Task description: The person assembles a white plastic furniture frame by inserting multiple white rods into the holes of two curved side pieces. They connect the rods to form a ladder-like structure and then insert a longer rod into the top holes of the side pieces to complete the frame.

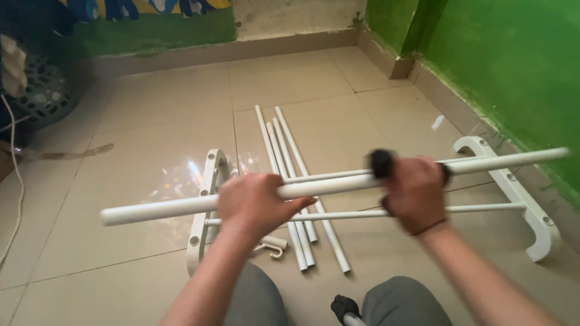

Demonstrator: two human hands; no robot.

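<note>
Both hands hold one long white tube across the middle of the frame, its long axis running nearly side to side, the left end low at centre left and the line climbing gently toward the right edge. The left hand grips it from above near mid-frame, fingers curled shut around the tube with the thumb under it. The right hand is blurred; its fingers are closed around a black joint where the thick tube meets a thinner rod that carries on up to the right edge. Below and behind the tube, on the tiled floor, a white frame lies flat: one curved end piece at lower left, another at right near the green wall, joined by a thin crossbar that passes behind the right hand. Four loose white rods lie side by side on the floor, pointing from upper centre toward the knees, crossing under the held tube. A small white hook lies by the left wrist. A black-capped tube end shows between the grey-trousered knees at bottom centre. A perforated basket and a white cord sit at the far left
</note>
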